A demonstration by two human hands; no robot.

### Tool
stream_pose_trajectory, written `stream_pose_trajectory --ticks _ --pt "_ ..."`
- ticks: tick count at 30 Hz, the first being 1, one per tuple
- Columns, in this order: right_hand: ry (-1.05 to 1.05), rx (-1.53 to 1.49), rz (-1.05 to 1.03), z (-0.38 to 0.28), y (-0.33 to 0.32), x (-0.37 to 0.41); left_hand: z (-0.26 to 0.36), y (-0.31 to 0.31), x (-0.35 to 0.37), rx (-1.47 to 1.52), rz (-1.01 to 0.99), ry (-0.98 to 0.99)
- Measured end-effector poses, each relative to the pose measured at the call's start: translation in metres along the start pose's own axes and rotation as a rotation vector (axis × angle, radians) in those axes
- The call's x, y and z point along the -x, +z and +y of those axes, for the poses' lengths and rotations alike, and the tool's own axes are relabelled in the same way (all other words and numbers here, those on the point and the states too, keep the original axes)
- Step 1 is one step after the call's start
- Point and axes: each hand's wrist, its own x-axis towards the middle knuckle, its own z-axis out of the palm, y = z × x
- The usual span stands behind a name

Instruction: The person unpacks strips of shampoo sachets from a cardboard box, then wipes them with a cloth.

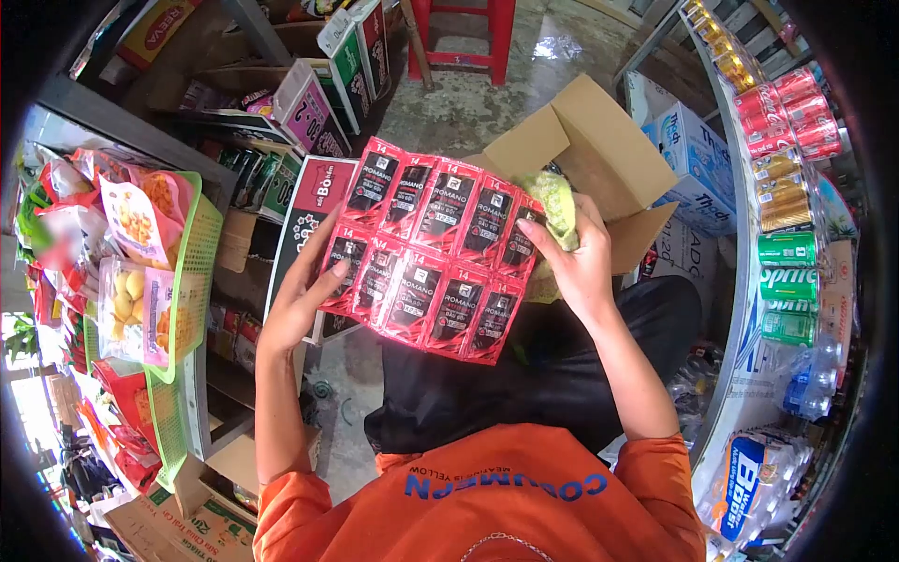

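Shop shelves [742, 290] flank you. Forearms raised over your lap, both hands pinch the red sachet sheet [426, 248]: left grip [307, 286] on its left edge, right grip [576, 262] on the right, with a green cloth [555, 206].

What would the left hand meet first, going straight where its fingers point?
The left hand grips the sachet sheet, so the sheet comes first; what lies beyond is unclear in depth.

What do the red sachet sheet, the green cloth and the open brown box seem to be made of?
The sachet sheet looks like glossy plastic film: it glares and bends. The cloth in the right hand seems soft fuzzy fabric. The box is matte brown cardboard, flaps folded.
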Motion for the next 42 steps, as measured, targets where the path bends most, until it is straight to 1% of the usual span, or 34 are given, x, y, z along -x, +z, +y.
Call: stream_pose_trajectory --ticks 1,3,4,5,6,8,9,10,12,13,14,15,16,18,20,21,24,26,27,28,30,31,32,33,34,35,36,37,38,39,40,42 --pt "-0.006 0.001 0.001 0.001 -0.002 0.000 -0.002 0.001 0.001 0.021 -0.014 0.012" --pt "0.144 -0.081 -0.054 0.006 -0.007 -0.003 -0.011 0.001 -0.001 0.001 0.012 0.009" --pt "0.140 -0.079 -0.050 0.004 -0.008 -0.005 -0.015 0.002 -0.001 -0.019 0.038 -0.003" --pt "0.089 -0.018 -0.037 0.002 -0.008 -0.006 -0.019 0.003 -0.001 -0.080 0.074 0.034" --pt "0.038 0.042 -0.024 -0.001 -0.009 -0.007 -0.020 0.003 -0.001 -0.080 0.076 0.041" --pt "0.010 0.088 -0.019 -0.009 -0.011 -0.008 -0.021 0.004 0.000 -0.278 0.081 0.156" --pt "0.017 0.083 0.009 -0.013 -0.012 -0.009 -0.019 0.005 0.000 -0.415 0.129 0.247" --pt "0.025 0.076 0.036 -0.018 -0.013 -0.011 -0.016 0.006 0.002 -0.415 0.136 0.252" --pt "-0.043 0.126 0.065 -0.021 -0.020 -0.016 -0.010 0.009 0.005 -0.621 0.222 0.321" --pt "-0.077 0.095 0.081 -0.026 -0.023 -0.019 -0.008 0.013 0.007 -0.595 0.268 0.380" --pt "-0.113 0.067 0.097 -0.036 -0.029 -0.023 -0.009 0.013 0.007 -0.590 0.275 0.386" --pt "-0.105 0.035 0.094 -0.050 -0.037 -0.026 -0.010 0.011 0.006 -0.492 0.232 0.366" --pt "-0.132 0.052 0.138 -0.054 -0.042 -0.029 -0.010 0.010 0.005 -0.395 0.191 0.346" --pt "-0.188 -0.013 0.177 -0.071 -0.055 -0.036 -0.005 0.012 0.004 -0.353 0.169 0.353" --pt "-0.280 0.054 0.201 -0.088 -0.072 -0.045 0.008 0.018 0.006 0.126 0.128 0.241" --pt "-0.312 0.037 0.219 -0.099 -0.080 -0.049 0.019 0.020 0.006 0.105 0.179 0.302" --pt "-0.386 -0.027 0.286 -0.129 -0.100 -0.067 0.068 0.025 0.005 0.118 0.217 0.557" --pt "-0.435 -0.062 0.337 -0.151 -0.111 -0.083 0.093 0.016 -0.002 0.068 0.212 0.671" --pt "-0.471 -0.072 0.358 -0.162 -0.117 -0.090 0.113 0.020 -0.001 0.103 0.188 0.695" --pt "-0.508 -0.083 0.380 -0.170 -0.121 -0.098 0.131 0.029 -0.003 0.125 0.225 0.711" --pt "-0.529 -0.066 0.369 -0.179 -0.134 -0.115 0.154 0.018 -0.008 0.026 0.056 0.606" --pt "-0.584 -0.007 0.398 -0.187 -0.133 -0.124 0.167 0.023 -0.010 0.014 0.028 0.579" --pt "-0.638 0.051 0.424 -0.198 -0.131 -0.127 0.175 0.022 -0.019 -0.103 0.067 0.577" --pt "-0.671 0.138 0.376 -0.222 -0.124 -0.120 0.184 0.027 -0.027 -0.019 0.053 0.614" --pt "-0.675 0.139 0.382 -0.223 -0.126 -0.127 0.192 0.033 -0.036 0.066 0.037 0.649" --pt "-0.606 0.290 0.460 -0.222 -0.128 -0.139 0.199 0.034 -0.044 0.134 0.026 0.626" --pt "-0.534 0.440 0.537 -0.224 -0.129 -0.147 0.205 0.035 -0.053 0.193 0.017 0.643" --pt "-0.505 0.317 0.652 -0.221 -0.119 -0.150 0.207 0.031 -0.067 0.292 0.023 0.575" --pt "-0.510 0.317 0.656 -0.220 -0.105 -0.149 0.208 0.027 -0.079 0.390 0.031 0.508" --pt "-0.645 0.213 0.679 -0.216 -0.087 -0.146 0.235 0.051 -0.061 0.465 0.015 0.425" --pt "-0.773 0.106 0.699 -0.210 -0.067 -0.140 0.235 0.050 -0.066 0.463 0.015 0.430" --pt "-1.004 -0.109 0.743 -0.199 -0.029 -0.129 0.232 0.046 -0.085 0.647 -0.195 0.309"
